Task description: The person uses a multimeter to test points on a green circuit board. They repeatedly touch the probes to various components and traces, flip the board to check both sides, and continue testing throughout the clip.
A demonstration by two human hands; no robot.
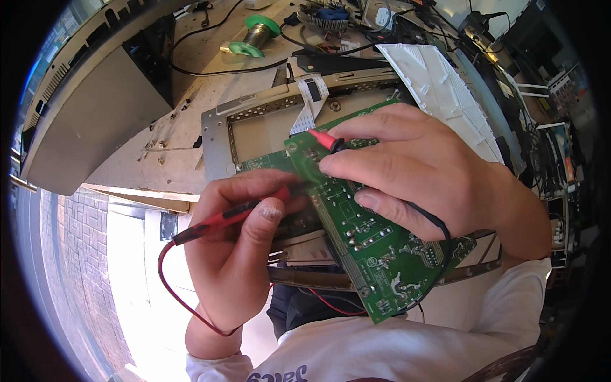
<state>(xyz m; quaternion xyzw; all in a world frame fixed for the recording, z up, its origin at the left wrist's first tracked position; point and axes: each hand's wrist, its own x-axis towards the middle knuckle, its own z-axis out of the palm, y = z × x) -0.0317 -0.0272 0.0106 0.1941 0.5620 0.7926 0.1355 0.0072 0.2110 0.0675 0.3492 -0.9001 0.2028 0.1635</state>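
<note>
My left hand is closed around a red multimeter probe, whose lead loops down past my wrist; the probe's front end is blurred near the board's left edge. My right hand rests over a green printed circuit board, solder side up and slanting down towards me. Between its fingers is a second probe with a red tip sleeve and a black collar, its black lead running down over the board. Beneath lies a metal chassis frame with another green board and a white flat ribbon cable.
A large grey casing panel stands at the left. Loose screws lie on the worktable. Behind are a solder wire spool, black cable and a coil-like metal part. A white plastic cover leans at the right.
</note>
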